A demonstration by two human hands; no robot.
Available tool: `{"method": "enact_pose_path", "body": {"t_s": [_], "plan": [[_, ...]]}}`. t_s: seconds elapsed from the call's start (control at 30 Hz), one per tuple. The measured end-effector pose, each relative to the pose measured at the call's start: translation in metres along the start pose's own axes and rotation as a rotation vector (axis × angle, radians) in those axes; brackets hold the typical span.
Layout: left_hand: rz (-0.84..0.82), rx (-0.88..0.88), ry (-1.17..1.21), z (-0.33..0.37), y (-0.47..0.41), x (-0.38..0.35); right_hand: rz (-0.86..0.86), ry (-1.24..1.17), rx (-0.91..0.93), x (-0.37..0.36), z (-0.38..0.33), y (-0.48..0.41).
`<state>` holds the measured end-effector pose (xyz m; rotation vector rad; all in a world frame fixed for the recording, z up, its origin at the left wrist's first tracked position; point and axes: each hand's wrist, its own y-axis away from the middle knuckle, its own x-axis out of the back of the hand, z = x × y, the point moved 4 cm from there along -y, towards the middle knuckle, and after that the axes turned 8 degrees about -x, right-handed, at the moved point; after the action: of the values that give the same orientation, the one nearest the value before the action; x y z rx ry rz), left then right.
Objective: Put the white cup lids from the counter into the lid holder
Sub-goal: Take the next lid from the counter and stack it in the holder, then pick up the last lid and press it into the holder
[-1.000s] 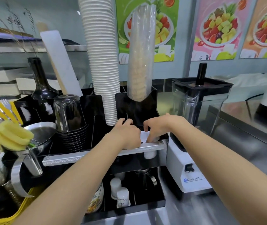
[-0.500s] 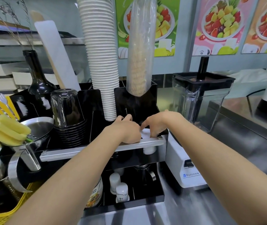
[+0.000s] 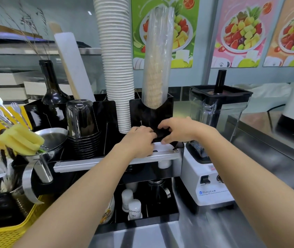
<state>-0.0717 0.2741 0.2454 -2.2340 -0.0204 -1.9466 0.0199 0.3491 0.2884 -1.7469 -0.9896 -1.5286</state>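
compared with half a second ago, i see the right hand point(image 3: 179, 130) lifted off the white lids point(image 3: 161, 147): its fingertips pressed the top lid then, and now hover just above it, curled downward and spread, with nothing visible between them. the left hand point(image 3: 139, 141) shows almost no change; it rests against the left side of the lid stack, fingers bent inward. i cannot tell whether those fingers grip a lid or only steady the stack, because the back of the hand covers them.

the lids sit in the right front slot of the black holder point(image 3: 178, 145), behind the metal rail point(image 3: 106, 162). only the top lid's flat surface shows. the stack below is hidden by the rail, apart from a white piece point(image 3: 164, 164) under it that i cannot identify with certainty.

the paper cup stack point(image 3: 116, 68) and the bagged cup sleeve point(image 3: 157, 59) rise behind the hands and are cut off at the top edge. the blender point(image 3: 214, 140) stands just beside the holder on the right. the counter point(image 3: 232, 230) surface near the bottom is blurred.
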Motion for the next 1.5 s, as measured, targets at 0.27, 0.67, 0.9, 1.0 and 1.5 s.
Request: {"method": "enact_pose_path", "body": {"t_s": [0.27, 0.67, 0.9, 1.0, 1.5], "plan": [[0.560, 0.111, 0.231, -0.004, 0.106, 0.046, 0.463, -0.352, 0.098, 0.001, -0.031, 0.063], [0.607, 0.521, 0.449, -0.015, 0.290, -0.072, 0.317, -0.453, 0.278, -0.176, -0.138, 0.110], [0.283, 0.629, 0.655, -0.011, 0.329, -0.174, -0.177, -0.398, 0.138, -0.290, -0.169, 0.112], [0.187, 0.632, 0.714, -0.007, 0.336, -0.199, -0.272, -0.328, 0.125, -0.319, -0.177, 0.116], [0.231, 0.719, 1.014, 0.014, 0.338, -0.228, -0.092, -0.468, 0.056, -0.335, -0.183, 0.121]]}}
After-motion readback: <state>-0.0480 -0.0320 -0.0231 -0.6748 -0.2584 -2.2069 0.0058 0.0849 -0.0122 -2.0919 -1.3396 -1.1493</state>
